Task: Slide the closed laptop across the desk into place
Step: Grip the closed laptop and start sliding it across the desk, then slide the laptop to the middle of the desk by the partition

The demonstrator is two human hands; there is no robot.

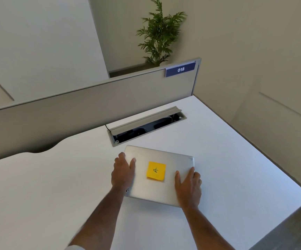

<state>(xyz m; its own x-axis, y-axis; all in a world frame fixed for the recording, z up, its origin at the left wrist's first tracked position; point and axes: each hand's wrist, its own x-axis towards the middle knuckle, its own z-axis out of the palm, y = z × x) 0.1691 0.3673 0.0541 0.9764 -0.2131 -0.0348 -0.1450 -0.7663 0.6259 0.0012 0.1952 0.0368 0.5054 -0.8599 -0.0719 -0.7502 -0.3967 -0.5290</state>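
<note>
A closed silver laptop (157,188) lies flat on the white desk (56,186), with a yellow sticky note (156,170) stuck in the middle of its lid. My left hand (122,173) grips the laptop's left edge, thumb on the lid and fingers curled over the side. My right hand (188,186) holds the right edge the same way, thumb on top. The laptop's far edge sits just short of the open cable tray.
An open cable tray (146,126) with a raised grey flap is sunk into the desk behind the laptop. A grey partition (92,103) with a blue "018" sign (180,69) runs along the back. The desk's right edge (272,165) drops to the floor. A potted plant (159,33) stands beyond.
</note>
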